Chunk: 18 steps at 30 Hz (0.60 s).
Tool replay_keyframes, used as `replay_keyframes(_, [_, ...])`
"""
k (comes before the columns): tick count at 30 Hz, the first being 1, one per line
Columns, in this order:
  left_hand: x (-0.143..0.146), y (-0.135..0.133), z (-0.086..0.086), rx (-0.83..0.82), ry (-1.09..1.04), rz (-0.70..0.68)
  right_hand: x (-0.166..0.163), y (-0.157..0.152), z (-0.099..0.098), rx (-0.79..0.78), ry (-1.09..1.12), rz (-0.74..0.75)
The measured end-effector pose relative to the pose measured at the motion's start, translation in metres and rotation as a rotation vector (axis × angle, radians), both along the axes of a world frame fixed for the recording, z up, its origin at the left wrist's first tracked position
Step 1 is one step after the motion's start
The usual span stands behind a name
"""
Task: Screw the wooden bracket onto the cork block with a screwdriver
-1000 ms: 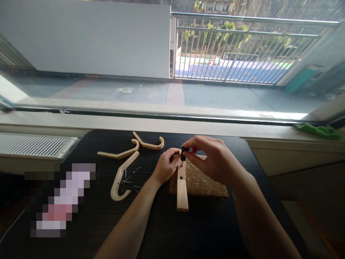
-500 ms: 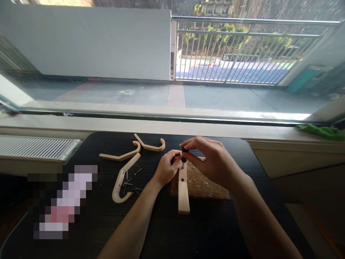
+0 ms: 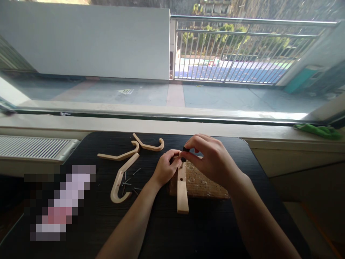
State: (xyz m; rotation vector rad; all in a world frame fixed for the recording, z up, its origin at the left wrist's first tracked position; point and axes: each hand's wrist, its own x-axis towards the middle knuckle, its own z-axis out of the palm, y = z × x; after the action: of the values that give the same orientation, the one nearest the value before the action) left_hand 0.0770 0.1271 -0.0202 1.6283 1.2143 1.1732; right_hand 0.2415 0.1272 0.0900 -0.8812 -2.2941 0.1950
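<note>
Three hooks (image 3: pixel 116 184) on table (image 3: pixel 167 233), left of board (image 3: pixel 206 182)

A black, wood-grained table (image 3: pixel 194 233) with rounded far corners carries three pale, bent wooden hooks (image 3: pixel 116 158), grouped left of centre. Thin grey metal fasteners (image 3: pixel 127 184) lie scattered beside the nearest hook; farther right, a brown, pitted rectangular slab (image 3: pixel 202 183) lies flat.

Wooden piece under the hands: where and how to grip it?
Likely the near end of the wooden piece, from the person's side, grip across its long edges: it is narrow and juts past the brown board; the left hand holds its far end.
</note>
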Motion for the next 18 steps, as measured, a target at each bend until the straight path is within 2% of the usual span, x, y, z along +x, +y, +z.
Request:
replay_keyframes(5, [-0.0001, 0.0007, -0.0028, -0.004, -0.007, -0.008, -0.0007, 0.0, -0.0018, 0.049, -0.008, -0.06])
replay_keyframes(11, [0.0006, 0.0005, -0.0008, -0.022, -0.002, 0.01, -0.0017, 0.0016, -0.0044, 0.059, -0.026, -0.06])
replay_keyframes(18, [-0.0004, 0.0003, 0.0, -0.012, 0.017, 0.006, -0.003, -0.0016, -0.0046, -0.024, 0.045, 0.046])
